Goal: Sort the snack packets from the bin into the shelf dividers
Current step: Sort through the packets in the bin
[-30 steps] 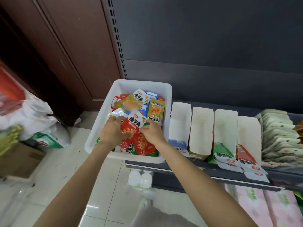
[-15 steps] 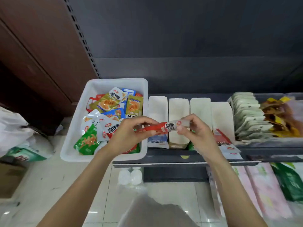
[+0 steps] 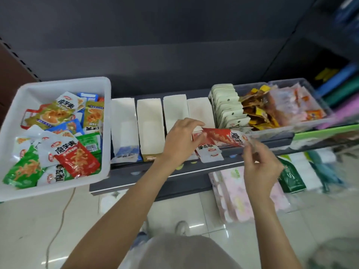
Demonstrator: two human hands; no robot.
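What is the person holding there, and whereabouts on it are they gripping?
A red snack packet, held between both hands over the shelf dividers. The left hand pinches its red end; the right hand pinches the white end, which is blurred.

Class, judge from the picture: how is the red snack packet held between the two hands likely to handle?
The red packet is probably light, since fingertips alone support it. It looks thin and bendy, spanning left hand to right hand. Its glossy film may be slippery.
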